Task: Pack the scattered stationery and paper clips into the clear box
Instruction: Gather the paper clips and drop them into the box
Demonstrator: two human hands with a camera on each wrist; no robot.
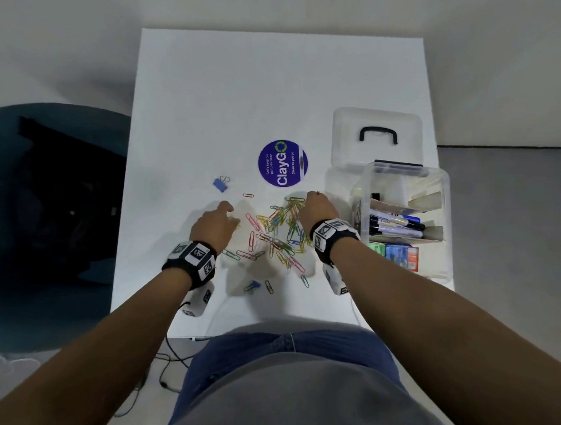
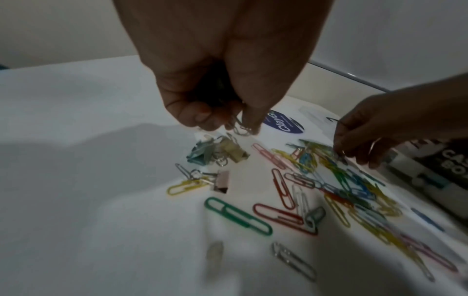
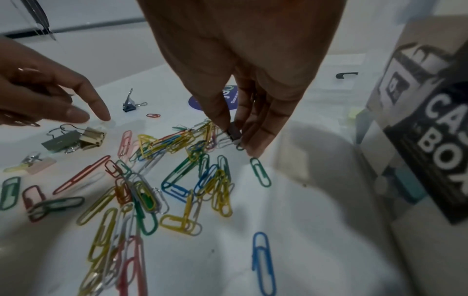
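Note:
Several coloured paper clips (image 1: 280, 232) lie heaped in the middle of the white table (image 1: 266, 83). My left hand (image 1: 230, 215) hovers at the heap's left edge, its fingers (image 2: 197, 116) curled round a bunch of clips with wire loops showing at the tips. Just beneath it lie loose binder clips (image 2: 222, 150). My right hand (image 3: 234, 136) pinches a small dark binder clip (image 3: 234, 131) at the heap's far right. The clear box (image 1: 447, 236) stands open at the right, holding markers and small packs.
The box's lid (image 1: 343, 134) with a black handle lies behind it. A blue binder clip (image 1: 220, 184) and a round purple sticker (image 1: 282, 163) sit beyond the heap. A dark blue chair (image 1: 45, 208) stands left of the table.

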